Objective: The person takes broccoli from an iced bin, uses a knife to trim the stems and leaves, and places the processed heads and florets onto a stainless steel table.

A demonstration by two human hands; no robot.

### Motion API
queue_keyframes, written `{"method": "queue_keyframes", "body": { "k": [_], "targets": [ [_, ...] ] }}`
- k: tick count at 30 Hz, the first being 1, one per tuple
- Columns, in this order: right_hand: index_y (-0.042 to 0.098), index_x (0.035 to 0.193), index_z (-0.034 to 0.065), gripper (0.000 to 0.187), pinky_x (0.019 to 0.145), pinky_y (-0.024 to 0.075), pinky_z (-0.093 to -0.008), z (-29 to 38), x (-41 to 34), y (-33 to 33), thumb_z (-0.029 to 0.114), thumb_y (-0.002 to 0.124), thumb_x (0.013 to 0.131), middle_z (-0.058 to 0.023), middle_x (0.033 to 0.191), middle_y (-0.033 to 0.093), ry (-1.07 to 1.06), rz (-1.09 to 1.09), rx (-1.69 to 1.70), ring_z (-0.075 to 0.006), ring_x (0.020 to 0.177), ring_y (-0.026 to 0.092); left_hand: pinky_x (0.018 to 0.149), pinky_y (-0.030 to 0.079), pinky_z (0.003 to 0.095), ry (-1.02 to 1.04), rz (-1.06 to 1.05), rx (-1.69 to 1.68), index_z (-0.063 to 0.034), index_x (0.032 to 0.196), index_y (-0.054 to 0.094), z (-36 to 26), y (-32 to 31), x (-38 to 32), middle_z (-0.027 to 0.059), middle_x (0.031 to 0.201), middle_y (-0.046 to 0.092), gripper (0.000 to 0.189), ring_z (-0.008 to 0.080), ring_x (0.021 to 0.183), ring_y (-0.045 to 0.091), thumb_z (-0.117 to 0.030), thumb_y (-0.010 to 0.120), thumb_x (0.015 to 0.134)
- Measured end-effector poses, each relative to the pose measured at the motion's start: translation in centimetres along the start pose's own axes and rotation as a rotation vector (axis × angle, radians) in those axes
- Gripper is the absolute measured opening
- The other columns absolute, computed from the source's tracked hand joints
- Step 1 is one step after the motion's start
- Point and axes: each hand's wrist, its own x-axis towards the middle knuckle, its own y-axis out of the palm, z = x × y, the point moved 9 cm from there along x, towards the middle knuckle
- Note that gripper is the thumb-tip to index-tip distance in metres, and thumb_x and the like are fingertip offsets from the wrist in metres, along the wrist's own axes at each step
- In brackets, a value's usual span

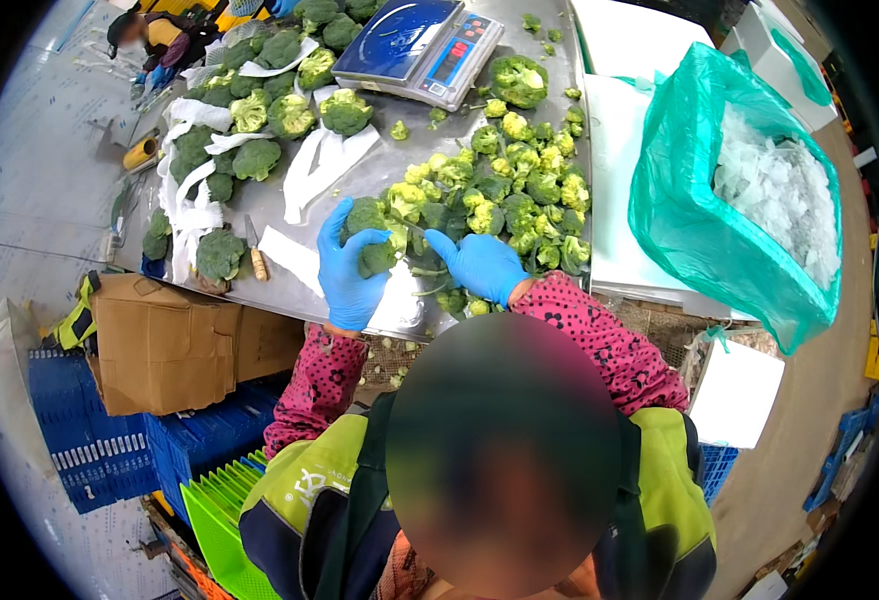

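Observation:
Blue gloves cover both hands. My left hand [353, 274] grips a green broccoli head [367, 217] above the metal table [402, 142], with thumb and fingers around its sides. My right hand [488, 266] is closed on a small knife, mostly hidden by the glove. Its narrow blade [411, 225] points at the cut side of the broccoli head. Cut broccoli florets [522, 210] lie in a heap beyond and beside my right hand. A second knife [259, 264] with a wooden handle rests left of my left hand.
A digital scale [451, 90] stands at the table's far side. Broccoli heads [256, 160] and white strips [184, 202] cover the left part. To the right, a green-lined box [709, 217] holds crushed ice [777, 187]. A cardboard box [166, 341] stands below left; another person [166, 41] is far left.

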Motion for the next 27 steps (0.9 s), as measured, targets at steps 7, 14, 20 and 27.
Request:
{"method": "queue_keyframes", "body": {
  "k": [7, 14, 20, 27],
  "targets": [
    [0.072, 0.08, 0.0009, 0.079, 0.058, 0.0533, -0.0446, -3.2, 3.4, 0.5, 0.068, 0.033, 0.097, -0.0257, 0.08, 0.069, 0.064, 0.027, -0.185, -0.0343, 0.067, 0.069, 0.107, 0.043, 0.042, -0.011, 0.006, -0.128, -0.0132, 0.098, 0.062, 1.3, -1.8, 0.0, 0.0175, 0.143, 0.043, 0.046, 0.0369, 0.13, 0.048, 0.007, 0.075, 0.059],
    [0.071, 0.085, -0.0018, 0.084, 0.04, 0.0363, -0.0294, 4.0, 2.0, 1.7, 0.076, 0.041, 0.09, -0.0027, 0.049, 0.047, 0.155, 0.321, 0.881, -0.0118, 0.037, 0.04, 0.112, 0.038, 0.0448, 0.055, -0.119, -0.4, -0.0152, 0.103, 0.047, 5.0, -4.8, 2.6, 0.02, 0.149, 0.036, 0.05, 0.0361, 0.135, 0.043, -0.002, 0.082, 0.069],
    [0.063, 0.11, -0.0039, 0.053, 0.057, 0.0488, -0.0293, 6.3, 6.3, 1.0, 0.04, 0.075, 0.083, -0.0077, 0.075, 0.065, 0.091, -0.101, 1.01, -0.0127, 0.057, 0.058, 0.116, 0.031, 0.0475, 0.107, 0.057, -0.463, -0.0151, 0.151, 0.016, 6.2, -2.4, 4.2, 0.018, 0.159, 0.017, 0.109, 0.0355, 0.145, 0.028, -0.018, 0.087, 0.068],
    [0.063, 0.117, 0.0137, 0.041, 0.072, 0.0559, -0.0371, 7.0, 6.3, 0.7, 0.02, 0.074, 0.078, -0.0113, 0.098, 0.07, -0.135, -0.54, 0.266, -0.0303, 0.083, 0.07, 0.112, 0.039, 0.0398, -0.555, 0.271, -1.129, -0.0122, 0.159, 0.009, 13.3, 3.9, 1.7, 0.0135, 0.153, 0.031, 0.096, 0.0268, 0.137, 0.04, -0.008, 0.069, 0.084]
  ]
}}
